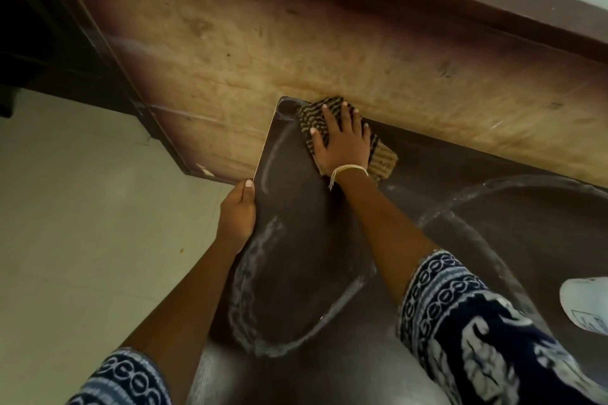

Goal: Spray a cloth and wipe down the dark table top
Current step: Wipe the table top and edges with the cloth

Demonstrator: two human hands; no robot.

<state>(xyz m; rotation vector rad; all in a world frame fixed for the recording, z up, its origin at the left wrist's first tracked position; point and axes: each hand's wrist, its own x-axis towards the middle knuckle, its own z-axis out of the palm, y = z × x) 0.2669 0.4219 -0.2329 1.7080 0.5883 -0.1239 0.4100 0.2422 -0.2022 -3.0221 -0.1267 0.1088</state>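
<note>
Head view, 1 frame. I see the cloth (345, 138), striped dark and tan, lying flat on the dark table top (312, 256) at its far left corner, directly under the right hand (342, 145). Cloth edges stick out past the fingertips on the far side and past the wrist on the right; its far edge lies along the wooden panel (263, 43) behind the table.

Right arm reaches forward across the table, nearly straight, patterned blue and white sleeve (467, 322) at the upper arm, a pale string band (347, 171) around the wrist. Right hand is palm down, fingers spread flat, pressing on the cloth; it grips nothing, only lies on top.

Left arm reaches forward along the table's left side. Left hand (238, 214) is at the left edge of the table top, thumb on top of the edge, fingers curled under out of sight, so it clasps the edge. It is well apart from the cloth.

I note pale curved smear lines (250, 289) on the dark surface, looping between the 2 arms and again on the right. A white object (585, 302) sits on the table at the right frame edge; I cannot tell what it is. Light tiled floor (82, 223) on the left.
</note>
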